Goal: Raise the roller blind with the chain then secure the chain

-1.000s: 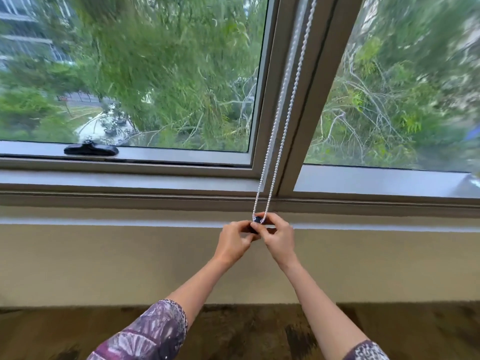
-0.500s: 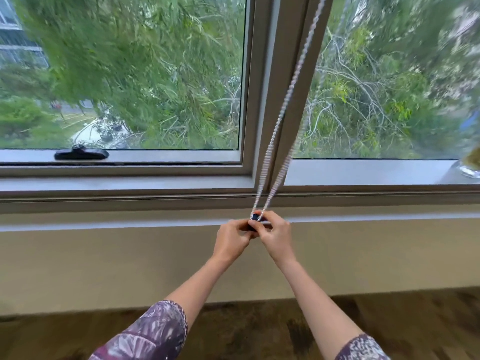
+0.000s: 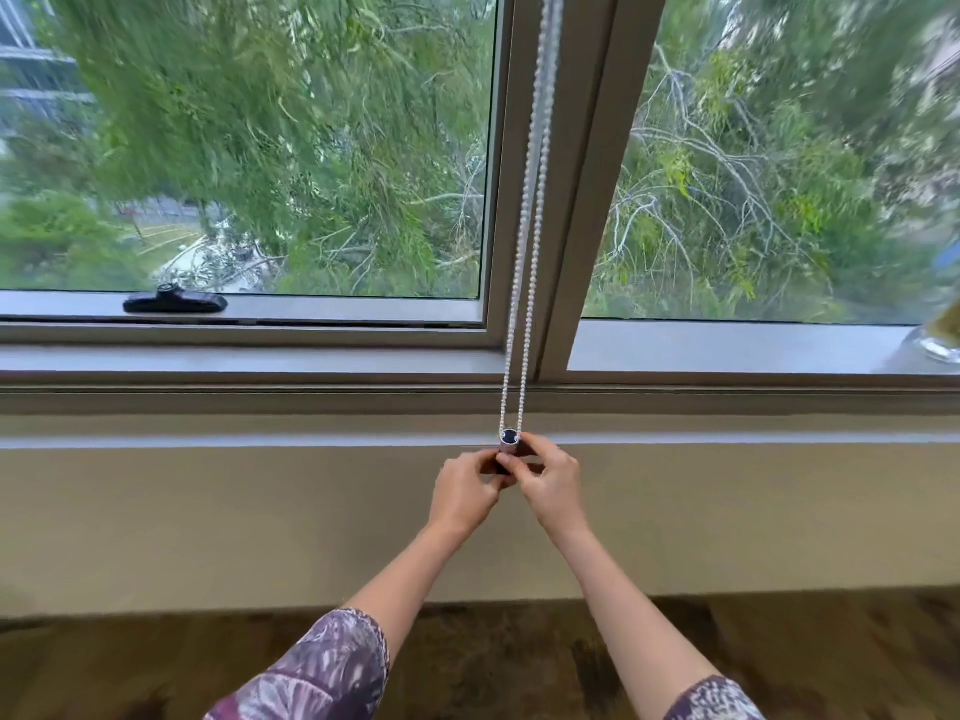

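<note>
Head view: the beaded chain (image 3: pixel 535 210) hangs as a double strand from the 12 o'clock edge of the frame, running down in front of the grey mullion (image 3: pixel 582 189) between the two panes. Both strands look taut and nearly parallel, narrowing slightly toward the bottom, where the loop passes around a small dark round-faced chain holder (image 3: pixel 509 438) just below the centre of the picture, level with the pale sill ledge (image 3: pixel 260 440).

The left hand (image 3: pixel 464 495) comes in from 7 o'clock and the right hand (image 3: pixel 551 485) from 5 o'clock; they meet directly under the holder. Both are curled closed, the fingertips pinched on the lower part of the holder body, which shows reddish-brown between them. The right hand's upper fingers touch the holder's side at about its 3 o'clock; the left hand's thumb and forefinger press in from its 8 o'clock. Whether either hand also touches the chain itself cannot be told.

A black window handle (image 3: pixel 175 302) lies flat on the left frame rail at 9 o'clock, well apart from the hands. A glass object (image 3: pixel 941 341), partly cut off, sits on the right sill at 3 o'clock. Patterned purple sleeves (image 3: pixel 322 672) show at the bottom edge, above a dark carpeted floor (image 3: pixel 519 662). Green trees fill both panes, and no blind fabric covers the glass.
</note>
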Available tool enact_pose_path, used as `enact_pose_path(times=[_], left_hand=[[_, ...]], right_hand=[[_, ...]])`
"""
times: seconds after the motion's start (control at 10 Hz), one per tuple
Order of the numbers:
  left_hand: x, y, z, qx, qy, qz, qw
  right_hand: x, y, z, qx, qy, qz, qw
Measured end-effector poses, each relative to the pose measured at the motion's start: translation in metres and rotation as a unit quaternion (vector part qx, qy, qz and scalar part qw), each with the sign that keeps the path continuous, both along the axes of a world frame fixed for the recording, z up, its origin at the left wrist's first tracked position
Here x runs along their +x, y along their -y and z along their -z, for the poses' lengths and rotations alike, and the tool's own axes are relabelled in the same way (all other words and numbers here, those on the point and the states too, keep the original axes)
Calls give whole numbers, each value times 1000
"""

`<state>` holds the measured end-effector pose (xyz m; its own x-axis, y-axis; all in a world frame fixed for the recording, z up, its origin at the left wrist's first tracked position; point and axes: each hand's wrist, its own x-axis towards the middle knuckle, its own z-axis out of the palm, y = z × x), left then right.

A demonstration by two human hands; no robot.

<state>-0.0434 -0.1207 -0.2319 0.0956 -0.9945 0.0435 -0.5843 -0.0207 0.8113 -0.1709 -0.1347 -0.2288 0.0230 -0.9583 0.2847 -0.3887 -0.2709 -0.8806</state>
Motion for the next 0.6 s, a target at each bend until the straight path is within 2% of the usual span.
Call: enact_pose_path(times=[0.1, 0.3, 0.6], left_hand=[[2, -6, 5, 19, 30, -13, 999], [22, -26, 18, 59, 80, -41, 994], [103, -69, 8, 53, 166, -21, 984]], right_hand=[[0, -6, 10, 17, -13, 2, 1000], [7, -32, 27, 128, -31, 43, 990], [88, -68, 23, 216, -57, 84, 971]])
